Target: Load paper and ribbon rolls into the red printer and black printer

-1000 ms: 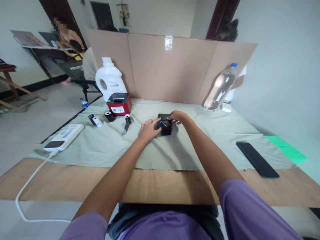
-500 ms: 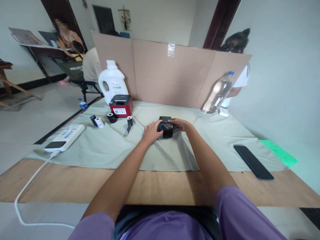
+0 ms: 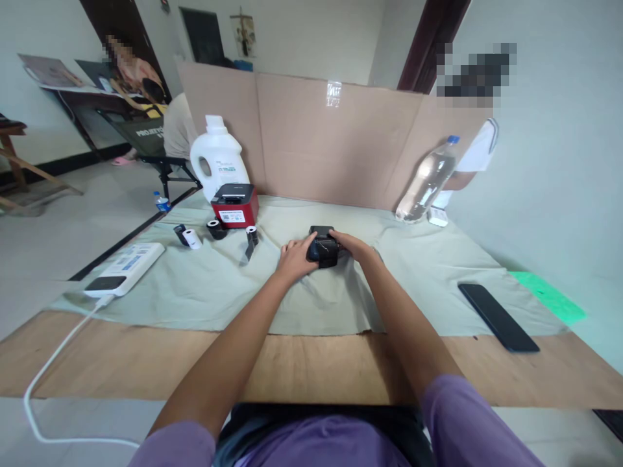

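Both your hands were closed around the small black printer (image 3: 322, 248) on the green cloth (image 3: 214, 285): left hand (image 3: 293, 257) on its left side, right hand (image 3: 357, 246) over its right. Whether its lid was open, you couldn't tell. Paper rolls (image 3: 214, 228) lay untouched beside the red printer (image 3: 234, 204).

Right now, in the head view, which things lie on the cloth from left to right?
White power bank → small white paper roll → red box printer → small black printer held by both hands → clear plastic bottle → black phone.
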Demonstrator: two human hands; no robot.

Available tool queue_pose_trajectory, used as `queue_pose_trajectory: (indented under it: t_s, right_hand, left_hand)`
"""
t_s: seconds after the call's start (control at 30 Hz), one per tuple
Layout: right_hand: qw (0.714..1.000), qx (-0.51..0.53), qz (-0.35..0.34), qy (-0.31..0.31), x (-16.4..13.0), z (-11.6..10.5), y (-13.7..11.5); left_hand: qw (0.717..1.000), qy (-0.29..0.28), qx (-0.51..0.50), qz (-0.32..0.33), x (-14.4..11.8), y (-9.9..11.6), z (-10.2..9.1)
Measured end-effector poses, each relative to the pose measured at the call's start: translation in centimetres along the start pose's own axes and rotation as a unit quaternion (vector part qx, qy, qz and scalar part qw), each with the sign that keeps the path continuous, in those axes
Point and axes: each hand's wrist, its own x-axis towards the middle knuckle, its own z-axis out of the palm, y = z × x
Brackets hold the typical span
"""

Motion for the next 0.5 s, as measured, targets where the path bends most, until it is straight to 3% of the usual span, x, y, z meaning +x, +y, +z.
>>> queue_pose_trajectory:
  t_s: [0.17, 0.27, 0.37, 0.5]
  right_hand:
    - [0.999, 0.007, 0.008, 0.03, -0.6, 1.1, 0.0]
    - [0.999, 0.004, -0.021, 0.049, 0.0, 0.1, 0.1]
    - [0.994, -0.037, -0.054, 0.093, 1.5, -3.1, 0.2]
    - [0.975, -0.072, -0.09, 0.187, 3.4, -9.9, 0.9]
  left_hand:
    - [0.999, 0.008, -0.053, -0.008, 0.4, -0.3, 0.1]
    - [0.996, 0.021, -0.082, 0.01, 1.9, 0.1, 0.2]
    - [0.994, 0.031, -0.092, 0.054, 5.2, 1.9, 0.5]
    - [0.99, 0.042, -0.09, 0.104, 11.7, 7.0, 2.0]
